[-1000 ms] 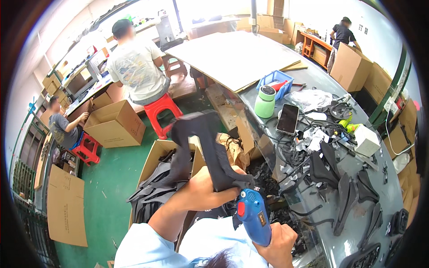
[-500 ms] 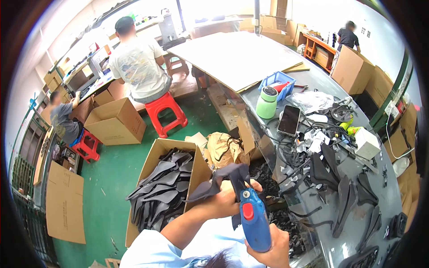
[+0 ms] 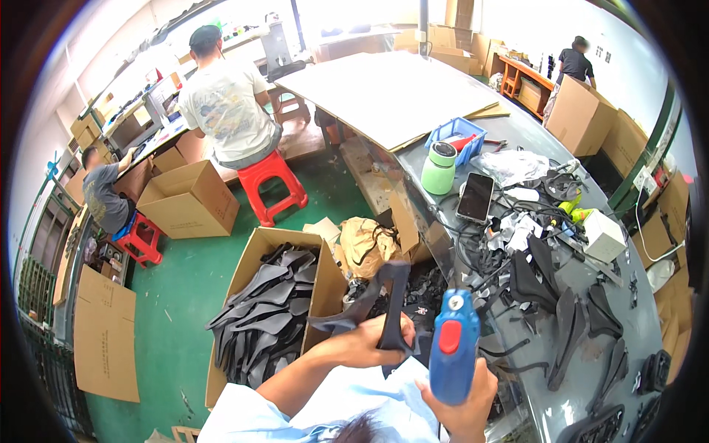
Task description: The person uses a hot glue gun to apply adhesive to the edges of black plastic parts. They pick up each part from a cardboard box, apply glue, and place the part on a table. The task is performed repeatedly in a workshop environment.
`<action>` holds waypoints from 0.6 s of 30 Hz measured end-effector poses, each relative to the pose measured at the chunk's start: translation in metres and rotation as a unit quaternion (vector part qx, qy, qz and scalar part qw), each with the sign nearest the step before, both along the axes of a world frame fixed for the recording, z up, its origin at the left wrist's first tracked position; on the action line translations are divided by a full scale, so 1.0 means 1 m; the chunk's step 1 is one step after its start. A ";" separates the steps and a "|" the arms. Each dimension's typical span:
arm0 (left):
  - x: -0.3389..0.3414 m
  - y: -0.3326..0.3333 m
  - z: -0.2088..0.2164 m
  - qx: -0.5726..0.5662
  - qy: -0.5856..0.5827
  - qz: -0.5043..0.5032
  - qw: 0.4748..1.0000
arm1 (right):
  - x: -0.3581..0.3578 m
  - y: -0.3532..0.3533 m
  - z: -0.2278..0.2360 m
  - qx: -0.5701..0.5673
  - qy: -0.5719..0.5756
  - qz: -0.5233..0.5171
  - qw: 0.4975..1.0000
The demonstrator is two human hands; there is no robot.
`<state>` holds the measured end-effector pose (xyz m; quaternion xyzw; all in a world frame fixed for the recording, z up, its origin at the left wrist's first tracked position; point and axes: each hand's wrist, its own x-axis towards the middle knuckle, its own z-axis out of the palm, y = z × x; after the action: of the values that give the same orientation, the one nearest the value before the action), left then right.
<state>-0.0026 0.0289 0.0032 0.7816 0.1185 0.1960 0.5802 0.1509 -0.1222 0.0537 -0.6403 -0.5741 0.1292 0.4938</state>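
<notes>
My left hand (image 3: pixel 363 344) is closed around a black, curved padded piece (image 3: pixel 395 295) with an opening through it. One end of that piece stands up past my fingers, and another part points left toward the carton. In my right hand (image 3: pixel 470 404) is a blue handheld power tool (image 3: pixel 454 362) with a red button on its upper side. Its working end faces away from me and is hidden. A gap separates the tool from the black piece. Just left of my hands, an open carton (image 3: pixel 326 295) is filled with similar flat black pieces (image 3: pixel 269 303).
On the grey table (image 3: pixel 509 399) at right lie black pieces, scraps, a phone (image 3: pixel 475 197), a green bottle (image 3: pixel 439 168), a blue basket (image 3: pixel 473 151) and a white box (image 3: pixel 605 236). Dark scraps lie below its edge. Two people sit on red stools (image 3: pixel 272 181) at left; another stands far right.
The blue tool has moved right, away from the black piece, with my right hand. My left hand has shifted slightly, still holding the piece, whose opening now shows more plainly.
</notes>
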 end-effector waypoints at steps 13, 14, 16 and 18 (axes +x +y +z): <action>0.028 0.001 0.029 -0.251 -0.373 0.286 0.846 | -0.011 0.000 -0.014 -0.012 0.023 0.168 0.985; 0.024 0.000 0.036 -0.268 -0.354 0.279 0.851 | -0.010 -0.003 -0.015 -0.024 0.012 0.122 0.992; 0.019 -0.003 0.041 -0.253 -0.355 0.276 0.857 | -0.010 -0.008 -0.012 -0.046 -0.012 0.035 0.998; 0.011 -0.004 0.045 -0.239 -0.360 0.247 0.867 | -0.006 -0.011 -0.016 -0.058 -0.047 0.005 0.997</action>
<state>0.0081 0.0245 0.0480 0.4392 0.1336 0.5664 0.6844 0.1452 -0.1329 0.0378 -0.6700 -0.5914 0.1347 0.4281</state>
